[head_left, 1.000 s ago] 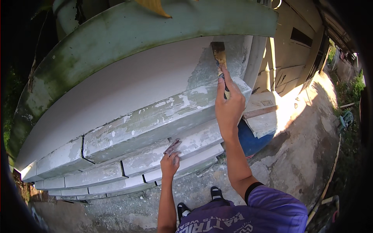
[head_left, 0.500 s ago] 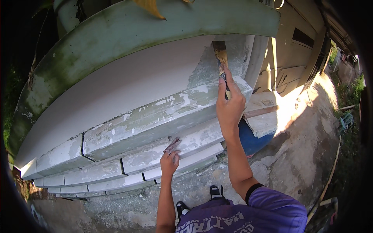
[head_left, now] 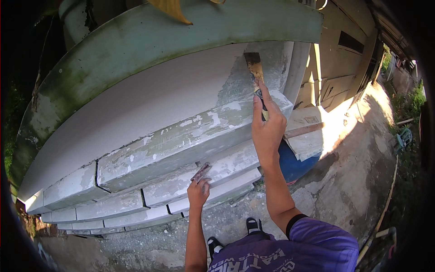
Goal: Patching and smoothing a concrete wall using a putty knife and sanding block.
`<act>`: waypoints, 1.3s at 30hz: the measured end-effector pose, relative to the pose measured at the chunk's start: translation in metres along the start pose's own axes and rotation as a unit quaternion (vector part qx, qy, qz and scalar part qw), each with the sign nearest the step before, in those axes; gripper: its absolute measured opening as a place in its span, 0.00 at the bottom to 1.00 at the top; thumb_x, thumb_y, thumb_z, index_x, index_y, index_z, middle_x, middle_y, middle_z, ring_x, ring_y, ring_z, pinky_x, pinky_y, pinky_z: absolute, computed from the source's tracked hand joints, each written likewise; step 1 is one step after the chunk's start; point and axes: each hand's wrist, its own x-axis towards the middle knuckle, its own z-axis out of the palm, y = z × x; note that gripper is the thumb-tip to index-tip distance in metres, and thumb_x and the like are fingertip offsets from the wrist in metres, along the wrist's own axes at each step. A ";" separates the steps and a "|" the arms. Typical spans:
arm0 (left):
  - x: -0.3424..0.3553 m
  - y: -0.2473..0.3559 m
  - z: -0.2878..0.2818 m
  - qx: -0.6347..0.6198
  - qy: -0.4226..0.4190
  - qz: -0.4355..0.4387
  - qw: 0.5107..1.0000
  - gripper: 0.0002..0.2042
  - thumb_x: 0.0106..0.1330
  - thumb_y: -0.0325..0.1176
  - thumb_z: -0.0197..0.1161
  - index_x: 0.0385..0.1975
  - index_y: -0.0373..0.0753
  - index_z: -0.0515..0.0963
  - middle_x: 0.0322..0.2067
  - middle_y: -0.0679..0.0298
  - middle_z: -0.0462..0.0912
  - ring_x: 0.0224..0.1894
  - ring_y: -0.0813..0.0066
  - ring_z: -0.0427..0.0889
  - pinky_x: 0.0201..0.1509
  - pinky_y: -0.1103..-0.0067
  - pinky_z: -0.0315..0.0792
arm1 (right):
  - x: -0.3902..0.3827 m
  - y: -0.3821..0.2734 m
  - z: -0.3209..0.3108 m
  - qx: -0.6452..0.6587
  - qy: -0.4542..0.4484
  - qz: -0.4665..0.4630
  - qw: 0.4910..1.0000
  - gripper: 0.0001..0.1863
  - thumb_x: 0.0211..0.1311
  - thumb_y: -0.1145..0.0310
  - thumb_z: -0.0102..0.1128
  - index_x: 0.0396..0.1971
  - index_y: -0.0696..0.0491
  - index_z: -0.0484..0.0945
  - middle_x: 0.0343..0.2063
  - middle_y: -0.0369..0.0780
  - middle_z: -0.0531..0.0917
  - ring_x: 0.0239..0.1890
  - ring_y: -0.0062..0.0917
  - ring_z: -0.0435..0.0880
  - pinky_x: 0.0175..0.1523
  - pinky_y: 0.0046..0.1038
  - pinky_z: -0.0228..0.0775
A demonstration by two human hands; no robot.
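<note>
My right hand (head_left: 268,129) grips a putty knife (head_left: 254,70) by its handle, with the index finger laid along it. Its dark, yellow-crusted blade is up at a bare grey-green patch (head_left: 267,52) of the wall, beside smooth white filler (head_left: 149,97). Lower down, my left hand (head_left: 198,192) is closed around a small, flat, reddish-brown stained tool (head_left: 200,172), whose exact kind I cannot make out. That hand is in front of the stepped ledges, near the middle one. White smears streak the top ledge (head_left: 181,131).
A curved, mossy green panel (head_left: 181,31) overhangs the wall. Right of the ledges, a blue container (head_left: 297,163) stands under a pale board (head_left: 303,131) with a wooden strip. My sandalled feet stand on the rough concrete floor (head_left: 158,245). A pipe (head_left: 380,217) runs along the right.
The putty knife's blade has moved slightly down and left on the wall. My left hand and its tool have barely shifted.
</note>
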 end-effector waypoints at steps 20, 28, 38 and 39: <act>-0.001 -0.001 -0.004 0.028 -0.023 -0.024 0.999 0.10 0.55 0.26 0.64 0.36 0.48 0.85 0.29 0.57 0.81 0.30 0.55 0.80 0.34 0.65 0.75 | -0.009 0.002 -0.005 0.058 -0.010 -0.006 0.998 0.22 0.68 0.69 0.59 0.61 0.51 0.77 0.42 0.52 0.86 0.44 0.46 0.86 0.49 0.37 0.75; 0.002 0.004 -0.004 0.005 0.000 -0.008 1.000 0.11 0.54 0.26 0.65 0.36 0.48 0.85 0.29 0.58 0.81 0.30 0.55 0.81 0.34 0.65 0.76 | -0.048 0.006 -0.035 0.097 -0.003 -0.004 0.995 0.25 0.61 0.80 0.61 0.61 0.56 0.76 0.39 0.49 0.85 0.38 0.37 0.86 0.46 0.33 0.75; 0.004 0.003 -0.002 0.018 -0.008 -0.019 1.000 0.11 0.52 0.26 0.65 0.35 0.47 0.84 0.30 0.58 0.82 0.30 0.55 0.82 0.33 0.66 0.76 | -0.095 0.031 -0.064 0.081 -0.079 0.024 0.993 0.29 0.56 0.83 0.64 0.61 0.57 0.77 0.34 0.42 0.78 0.34 0.27 0.78 0.42 0.27 0.71; 0.005 0.003 -0.002 0.016 -0.002 -0.014 1.000 0.11 0.52 0.26 0.65 0.35 0.47 0.84 0.29 0.58 0.82 0.30 0.55 0.81 0.33 0.66 0.75 | -0.097 0.032 -0.069 0.073 -0.111 0.044 0.990 0.30 0.56 0.83 0.65 0.62 0.57 0.76 0.36 0.42 0.78 0.35 0.26 0.78 0.42 0.26 0.71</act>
